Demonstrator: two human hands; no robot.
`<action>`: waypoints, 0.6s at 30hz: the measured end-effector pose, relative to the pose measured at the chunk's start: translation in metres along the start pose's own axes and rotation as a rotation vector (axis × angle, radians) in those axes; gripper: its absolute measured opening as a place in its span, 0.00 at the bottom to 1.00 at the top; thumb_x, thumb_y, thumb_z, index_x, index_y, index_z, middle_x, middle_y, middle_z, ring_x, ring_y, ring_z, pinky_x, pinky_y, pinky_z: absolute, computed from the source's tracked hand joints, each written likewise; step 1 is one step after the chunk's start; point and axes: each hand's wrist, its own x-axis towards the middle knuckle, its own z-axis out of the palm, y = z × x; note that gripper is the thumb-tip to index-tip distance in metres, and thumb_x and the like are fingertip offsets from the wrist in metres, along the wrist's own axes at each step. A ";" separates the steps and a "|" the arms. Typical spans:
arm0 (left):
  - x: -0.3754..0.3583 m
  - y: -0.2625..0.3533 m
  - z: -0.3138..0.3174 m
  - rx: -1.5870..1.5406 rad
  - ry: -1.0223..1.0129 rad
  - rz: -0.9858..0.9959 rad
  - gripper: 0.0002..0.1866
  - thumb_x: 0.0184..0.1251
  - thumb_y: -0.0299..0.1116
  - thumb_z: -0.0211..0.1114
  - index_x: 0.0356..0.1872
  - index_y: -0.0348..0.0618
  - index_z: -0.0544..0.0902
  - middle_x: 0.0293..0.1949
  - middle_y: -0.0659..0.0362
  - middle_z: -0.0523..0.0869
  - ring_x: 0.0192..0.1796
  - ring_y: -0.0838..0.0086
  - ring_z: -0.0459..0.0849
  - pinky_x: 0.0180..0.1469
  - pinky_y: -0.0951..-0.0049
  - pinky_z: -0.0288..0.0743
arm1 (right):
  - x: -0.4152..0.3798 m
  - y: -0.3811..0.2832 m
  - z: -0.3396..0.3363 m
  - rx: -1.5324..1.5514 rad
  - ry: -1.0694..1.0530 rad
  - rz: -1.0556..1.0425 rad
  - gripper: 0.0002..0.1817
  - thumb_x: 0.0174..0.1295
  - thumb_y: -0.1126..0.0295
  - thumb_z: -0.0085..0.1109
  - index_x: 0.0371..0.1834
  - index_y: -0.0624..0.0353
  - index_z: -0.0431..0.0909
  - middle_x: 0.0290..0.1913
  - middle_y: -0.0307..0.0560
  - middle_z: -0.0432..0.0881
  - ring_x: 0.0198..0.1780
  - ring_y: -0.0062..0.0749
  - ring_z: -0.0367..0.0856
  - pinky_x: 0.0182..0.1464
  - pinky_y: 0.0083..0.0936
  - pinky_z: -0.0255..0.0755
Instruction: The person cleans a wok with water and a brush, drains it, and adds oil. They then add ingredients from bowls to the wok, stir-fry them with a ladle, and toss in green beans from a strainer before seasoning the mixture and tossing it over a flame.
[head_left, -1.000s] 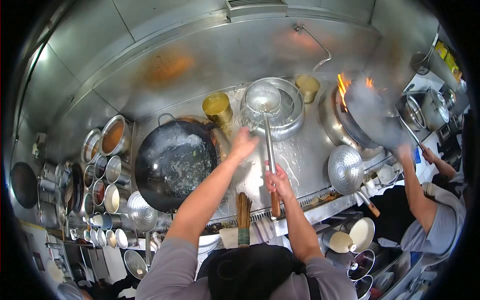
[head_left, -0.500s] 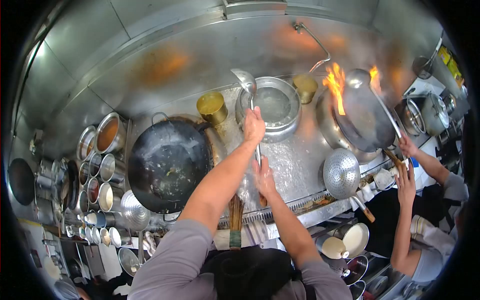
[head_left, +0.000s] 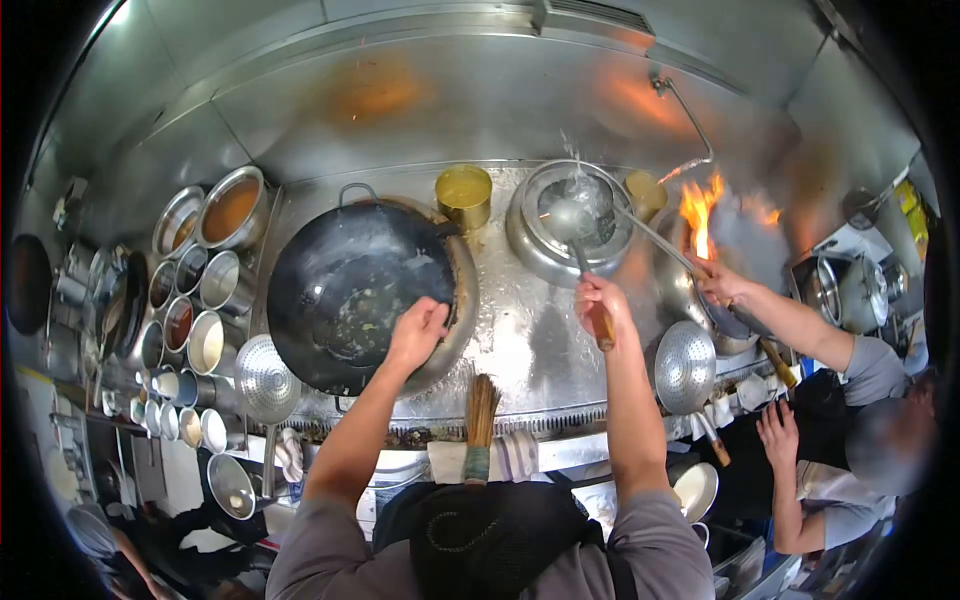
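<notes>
A straw brush (head_left: pixel 481 410) stands closest to the person's body, its bristles pointing away, next to a striped towel (head_left: pixel 518 455) at the front edge of the counter. Beyond it, the left hand (head_left: pixel 418 335) is over the right side of a big black wok (head_left: pixel 320 270), fingers curled in (whether they pinch anything, I cannot tell). Small pale bits lie in the wet bottom of the wok, and a strainer (head_left: pixel 267 380) is just to its left.

The right hand (head_left: pixel 604 303) is closed firmly around the handle of a ladle (head_left: pixel 568 222). The wooden end sticks out below the grip, towards the person; the shaft runs forward from the fingers, and the bowl lies ahead of the hand, over the round metal pot (head_left: pixel 545 262), where liquid splashes up.

From the right, a co-worker's hand (head_left: pixel 722 285) holds a second long handle (head_left: pixel 660 243) that reaches to the same pot. Another strainer (head_left: pixel 685 368) lies nearer, below that arm. At the back, a yellow tin (head_left: pixel 463 198) stands between wok and pot, while flames (head_left: pixel 700 215) rise to the right, beneath a bent tap (head_left: pixel 692 115) on the wall.
</notes>
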 end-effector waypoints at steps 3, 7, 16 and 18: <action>-0.033 -0.010 -0.041 -0.134 0.052 -0.054 0.09 0.76 0.35 0.60 0.43 0.38 0.77 0.29 0.57 0.84 0.31 0.75 0.87 0.37 0.73 0.79 | -0.029 -0.005 0.023 0.116 -0.080 0.023 0.05 0.74 0.71 0.49 0.43 0.62 0.71 0.22 0.33 0.70 0.15 0.12 0.67 0.19 0.15 0.62; -0.058 -0.039 -0.061 -0.253 0.108 -0.013 0.09 0.76 0.34 0.60 0.43 0.38 0.78 0.29 0.58 0.84 0.33 0.76 0.86 0.39 0.74 0.78 | -0.046 -0.017 0.072 0.139 -0.115 0.097 0.08 0.75 0.70 0.48 0.39 0.64 0.69 0.23 0.32 0.70 0.15 0.13 0.66 0.20 0.14 0.63; -0.116 -0.054 -0.084 0.017 0.251 0.030 0.06 0.70 0.30 0.65 0.38 0.37 0.82 0.32 0.55 0.84 0.34 0.71 0.85 0.40 0.71 0.78 | 0.014 0.036 0.126 -0.768 0.089 -0.266 0.06 0.69 0.71 0.55 0.35 0.58 0.71 0.19 0.33 0.70 0.16 0.18 0.66 0.19 0.21 0.64; -0.132 -0.069 -0.090 0.026 0.272 0.056 0.05 0.67 0.28 0.65 0.37 0.37 0.82 0.33 0.52 0.84 0.35 0.64 0.84 0.40 0.67 0.77 | 0.030 0.047 0.097 -1.024 0.154 -0.419 0.13 0.67 0.69 0.58 0.50 0.65 0.74 0.21 0.41 0.76 0.17 0.23 0.73 0.21 0.26 0.71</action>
